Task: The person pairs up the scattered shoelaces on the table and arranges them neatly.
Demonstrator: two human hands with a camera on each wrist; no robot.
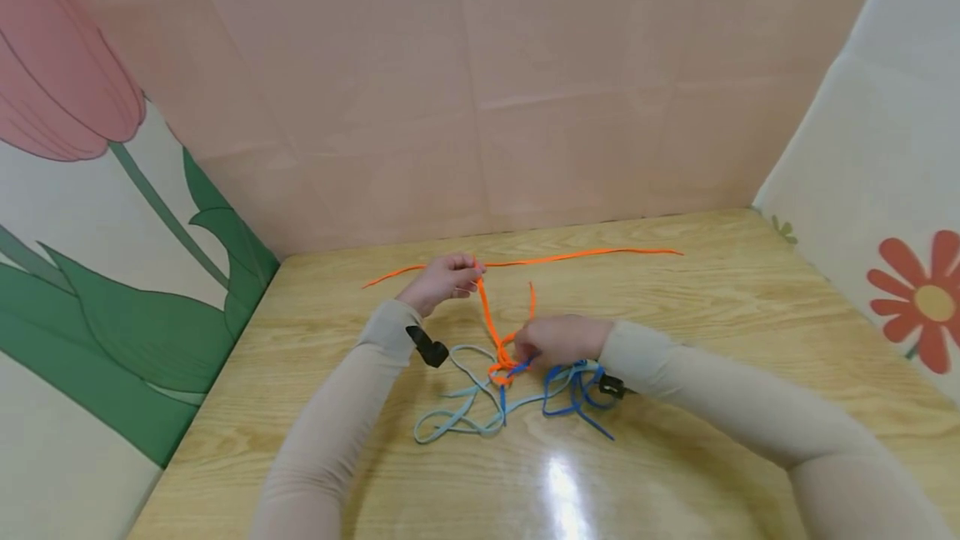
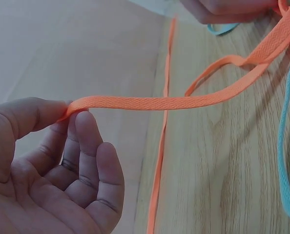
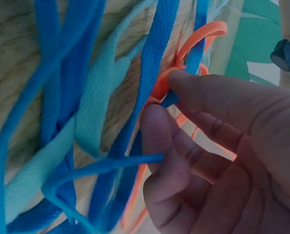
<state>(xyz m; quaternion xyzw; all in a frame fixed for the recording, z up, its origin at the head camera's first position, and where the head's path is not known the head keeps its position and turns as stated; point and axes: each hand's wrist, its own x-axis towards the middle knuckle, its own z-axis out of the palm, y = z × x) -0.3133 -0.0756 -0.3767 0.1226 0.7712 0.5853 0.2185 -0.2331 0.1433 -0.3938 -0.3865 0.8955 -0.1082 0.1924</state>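
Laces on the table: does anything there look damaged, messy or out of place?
No damage is visible. It's untidy, though: the light-blue lace lies loosely looped and runs into bunched blue lace, unlike the far orange lace, which lies nearly straight.

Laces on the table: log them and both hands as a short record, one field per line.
Left hand: pinches the near orange lace close to its end, the strand lifted off the table
Right hand: thumb and finger pinch where that lace meets the dark blue lace
Light blue lace: loosely looped, partly mingled with the dark blue lace
Far orange lace: stretched across the table's far side
Unclear: whether orange and dark blue are tied
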